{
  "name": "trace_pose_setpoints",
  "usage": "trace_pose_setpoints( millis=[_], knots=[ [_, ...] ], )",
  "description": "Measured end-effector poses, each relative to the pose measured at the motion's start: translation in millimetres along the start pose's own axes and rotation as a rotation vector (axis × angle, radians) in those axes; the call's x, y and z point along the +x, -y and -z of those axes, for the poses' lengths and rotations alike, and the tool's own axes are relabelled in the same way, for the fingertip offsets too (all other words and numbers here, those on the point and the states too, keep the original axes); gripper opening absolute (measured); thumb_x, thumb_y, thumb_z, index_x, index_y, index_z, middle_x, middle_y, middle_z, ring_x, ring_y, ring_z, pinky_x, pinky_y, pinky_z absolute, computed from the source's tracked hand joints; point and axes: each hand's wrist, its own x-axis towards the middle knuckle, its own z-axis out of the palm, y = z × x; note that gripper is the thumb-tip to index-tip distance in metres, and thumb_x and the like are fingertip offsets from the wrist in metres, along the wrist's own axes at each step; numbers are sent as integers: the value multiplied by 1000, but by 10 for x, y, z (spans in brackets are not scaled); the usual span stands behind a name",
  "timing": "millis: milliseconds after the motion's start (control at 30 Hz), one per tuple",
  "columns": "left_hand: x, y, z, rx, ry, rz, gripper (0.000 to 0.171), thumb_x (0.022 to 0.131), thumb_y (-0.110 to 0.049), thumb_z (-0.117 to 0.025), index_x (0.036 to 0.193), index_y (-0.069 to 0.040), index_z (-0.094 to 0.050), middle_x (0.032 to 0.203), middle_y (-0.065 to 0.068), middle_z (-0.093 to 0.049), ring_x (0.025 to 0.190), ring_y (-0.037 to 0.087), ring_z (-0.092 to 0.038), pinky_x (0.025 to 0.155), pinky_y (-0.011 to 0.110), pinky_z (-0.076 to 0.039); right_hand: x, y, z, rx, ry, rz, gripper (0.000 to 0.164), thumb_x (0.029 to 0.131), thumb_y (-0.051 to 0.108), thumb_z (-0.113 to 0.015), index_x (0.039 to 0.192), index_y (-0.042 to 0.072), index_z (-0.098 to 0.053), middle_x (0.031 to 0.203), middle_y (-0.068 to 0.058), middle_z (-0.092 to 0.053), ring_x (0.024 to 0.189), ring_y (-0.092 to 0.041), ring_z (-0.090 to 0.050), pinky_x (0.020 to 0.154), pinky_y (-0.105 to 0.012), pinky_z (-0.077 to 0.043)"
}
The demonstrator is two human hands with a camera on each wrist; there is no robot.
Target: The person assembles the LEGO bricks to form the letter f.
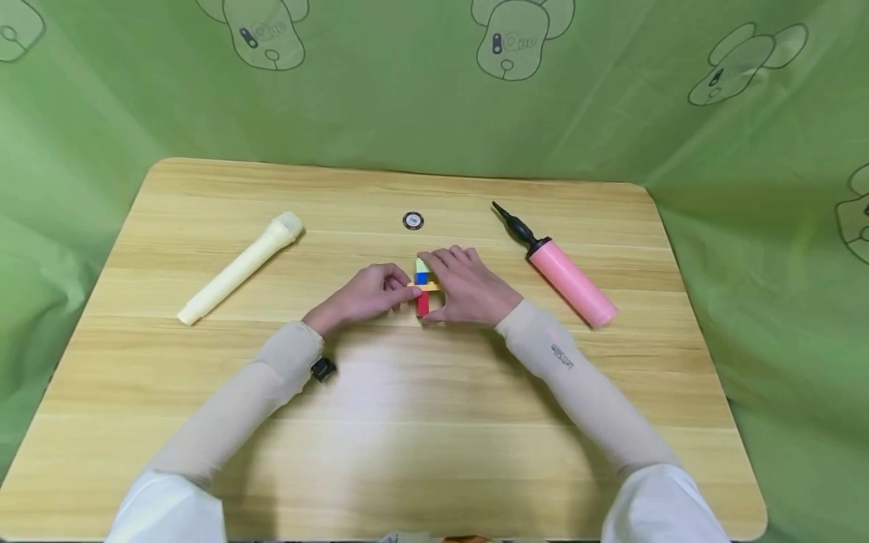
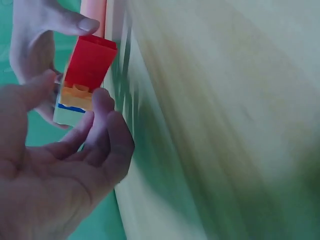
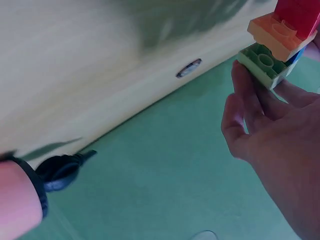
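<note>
Both hands hold a small stack of toy building blocks above the middle of the table. The stack has a red block (image 2: pixel 91 62), an orange block (image 3: pixel 281 35), a blue block (image 1: pixel 422 278) and a pale green block (image 3: pixel 262 65). My left hand (image 1: pixel 363 296) pinches the orange block from the left side with thumb and fingers. The right hand (image 1: pixel 473 290) spans the stack, its fingers at the pale green end and its thumb at the red end. In the right wrist view, the orange block juts out sideways from the stack.
A cream microphone-shaped tube (image 1: pixel 241 268) lies to the left on the wooden table (image 1: pixel 407 452). Behind the hands is a round dark-rimmed chip (image 1: pixel 413 220). A pink hand pump (image 1: pixel 570 283) with a black nozzle lies on the right. Green cloth (image 1: pixel 394 113) hangs behind.
</note>
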Motion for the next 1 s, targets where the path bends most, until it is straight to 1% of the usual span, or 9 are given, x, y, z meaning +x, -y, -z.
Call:
trace_pose_setpoints(
  millis=[67,167,267,433,567,767,1000],
  knots=[
    [18,-4,-6,45,-20,-1,32,98,-32,-65,109,-3,-64,90,13,-69,76,26,-66,63,29,-51,19,-21,-22,25,18,-20,108,73,63,-80,152,5,-35,143,-14,-47,127,-30,-42,107,-47,-31],
    [35,-21,-11,101,-32,9,29,99,-30,-65,107,-2,-66,88,13,-70,71,21,-63,62,28,-49,53,-39,-56,69,39,-43,107,73,63,-80,152,6,-36,141,-13,-47,126,-30,-42,109,-48,-32],
    [48,-24,-6,134,-43,20,27,99,-29,-65,102,-2,-69,85,12,-70,67,16,-59,61,27,-47,90,-48,-84,99,59,-59,107,72,64,-80,151,6,-37,138,-12,-47,124,-29,-42,109,-49,-33],
    [54,-15,12,146,-55,39,29,97,-30,-66,97,-2,-72,81,10,-72,66,13,-59,62,25,-46,135,-55,-98,127,102,-82,107,72,65,-80,151,6,-38,137,-11,-48,123,-28,-43,110,-50,-33],
    [44,-15,25,148,-46,46,30,97,-30,-67,95,-2,-74,78,10,-72,62,12,-57,60,25,-44,149,-54,-99,159,127,-86,106,73,64,-80,151,6,-38,136,-11,-48,121,-27,-43,111,-51,-33],
    [46,-9,27,145,-43,57,29,97,-31,-66,96,-2,-74,77,10,-71,62,12,-56,60,25,-43,162,-66,-114,198,139,-88,106,73,62,-81,152,6,-38,135,-11,-47,121,-28,-43,111,-50,-33],
    [47,-21,19,135,-38,69,29,97,-30,-66,98,-2,-74,79,10,-72,64,13,-58,63,25,-45,166,-88,-130,214,155,-98,106,72,63,-81,152,7,-38,136,-10,-46,122,-28,-42,106,-47,-37]
  ],
)
